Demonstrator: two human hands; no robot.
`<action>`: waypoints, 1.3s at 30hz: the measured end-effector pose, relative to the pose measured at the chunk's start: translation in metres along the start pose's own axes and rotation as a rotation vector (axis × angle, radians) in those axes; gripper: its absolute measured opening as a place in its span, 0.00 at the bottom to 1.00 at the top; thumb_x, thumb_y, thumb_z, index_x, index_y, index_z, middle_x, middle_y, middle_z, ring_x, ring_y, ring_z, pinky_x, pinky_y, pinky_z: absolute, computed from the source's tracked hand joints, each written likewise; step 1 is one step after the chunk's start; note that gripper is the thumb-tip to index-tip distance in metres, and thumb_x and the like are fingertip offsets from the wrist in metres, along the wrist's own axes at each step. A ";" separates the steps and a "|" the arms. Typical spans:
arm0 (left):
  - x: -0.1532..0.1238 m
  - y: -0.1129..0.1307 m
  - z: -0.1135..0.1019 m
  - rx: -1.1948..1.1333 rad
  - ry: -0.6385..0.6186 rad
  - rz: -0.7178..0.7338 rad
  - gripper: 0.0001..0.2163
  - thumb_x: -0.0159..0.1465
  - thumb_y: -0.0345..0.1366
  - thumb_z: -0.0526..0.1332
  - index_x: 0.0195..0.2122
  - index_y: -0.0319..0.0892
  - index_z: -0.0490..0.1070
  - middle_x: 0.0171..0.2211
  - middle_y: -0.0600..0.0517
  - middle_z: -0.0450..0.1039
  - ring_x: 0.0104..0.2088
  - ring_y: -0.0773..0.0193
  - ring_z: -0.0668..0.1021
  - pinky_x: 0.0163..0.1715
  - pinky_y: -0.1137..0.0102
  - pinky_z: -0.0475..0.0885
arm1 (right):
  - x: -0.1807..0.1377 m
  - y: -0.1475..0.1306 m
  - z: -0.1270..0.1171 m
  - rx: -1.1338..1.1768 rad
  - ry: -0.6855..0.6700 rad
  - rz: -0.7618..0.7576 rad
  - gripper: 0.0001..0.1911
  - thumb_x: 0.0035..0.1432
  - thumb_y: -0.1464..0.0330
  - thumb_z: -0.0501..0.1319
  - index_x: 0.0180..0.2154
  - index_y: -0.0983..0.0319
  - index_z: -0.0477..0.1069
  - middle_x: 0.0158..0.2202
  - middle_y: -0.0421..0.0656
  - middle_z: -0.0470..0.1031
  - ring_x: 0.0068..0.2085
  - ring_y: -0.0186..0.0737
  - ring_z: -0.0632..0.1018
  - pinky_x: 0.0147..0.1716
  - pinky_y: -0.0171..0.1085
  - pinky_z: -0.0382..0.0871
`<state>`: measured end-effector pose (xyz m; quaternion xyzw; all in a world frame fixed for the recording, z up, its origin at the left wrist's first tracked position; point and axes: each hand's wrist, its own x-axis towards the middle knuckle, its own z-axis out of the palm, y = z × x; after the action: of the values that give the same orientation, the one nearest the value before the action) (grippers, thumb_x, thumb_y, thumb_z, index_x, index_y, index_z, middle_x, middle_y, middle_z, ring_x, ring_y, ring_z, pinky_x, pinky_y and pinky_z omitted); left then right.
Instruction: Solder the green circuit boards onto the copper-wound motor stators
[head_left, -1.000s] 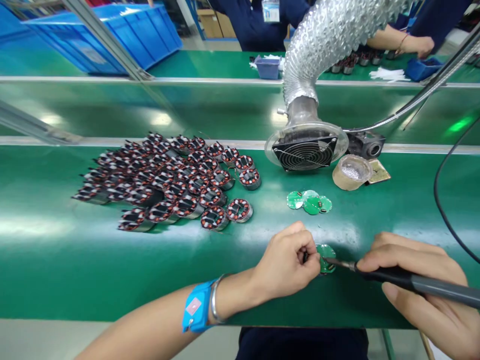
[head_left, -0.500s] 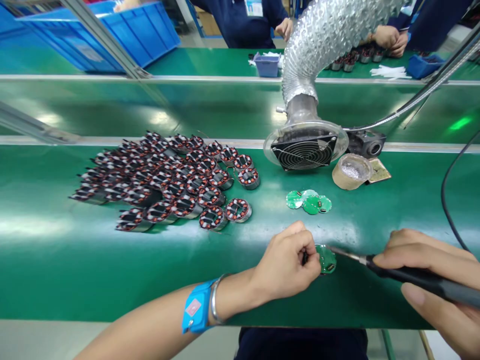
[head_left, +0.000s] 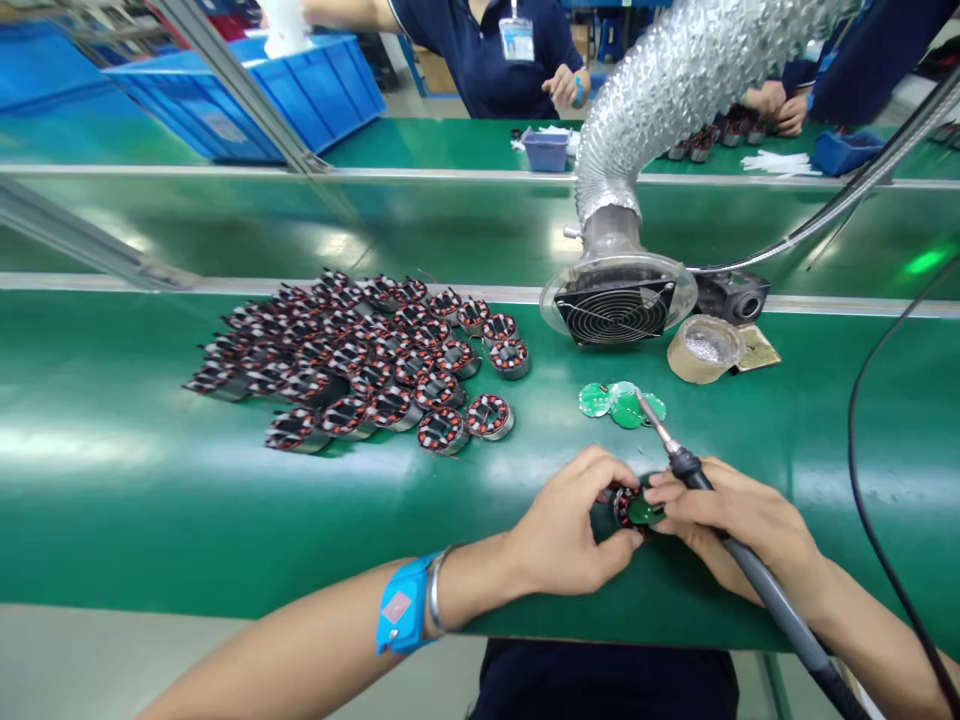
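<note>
My left hand [head_left: 566, 530], with a blue strap and a metal bangle at its wrist, grips a wound motor stator [head_left: 622, 508] between thumb and fingers. On the stator lies a round green circuit board [head_left: 642, 512], partly covered by fingers. My right hand [head_left: 742, 520] holds a soldering iron [head_left: 769, 585] across it, the tip pointing up and away towards the loose boards. The fingertips of that same hand touch the board's right side. Beyond my hands several loose round green boards [head_left: 624, 408] lie overlapping.
Many stators [head_left: 360, 360] stand grouped on the left of the green bench. A fume extractor [head_left: 616, 310] hangs behind the boards, beside a round tub [head_left: 701, 350] with silvery contents. The iron's black cable [head_left: 862, 490] runs at right. Co-workers sit across, near a blue crate [head_left: 322, 95].
My right hand has moved left to the stator, and the iron's tip has swung from the board to point away. My left fingers have spread around the stator. The view has shifted slightly.
</note>
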<state>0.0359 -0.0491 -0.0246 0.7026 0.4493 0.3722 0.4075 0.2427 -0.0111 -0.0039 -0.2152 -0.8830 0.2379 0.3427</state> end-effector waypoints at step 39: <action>-0.016 -0.008 0.014 -0.229 0.153 -0.184 0.12 0.53 0.32 0.72 0.37 0.38 0.75 0.34 0.52 0.70 0.34 0.66 0.76 0.37 0.71 0.78 | 0.003 -0.007 -0.009 -0.077 -0.296 0.137 0.19 0.58 0.75 0.60 0.51 0.57 0.65 0.43 0.44 0.78 0.40 0.41 0.75 0.39 0.39 0.74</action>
<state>0.0405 -0.0653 -0.0395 0.5769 0.4961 0.4345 0.4819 0.2454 -0.0122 0.0077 -0.2504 -0.9157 0.2555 0.1834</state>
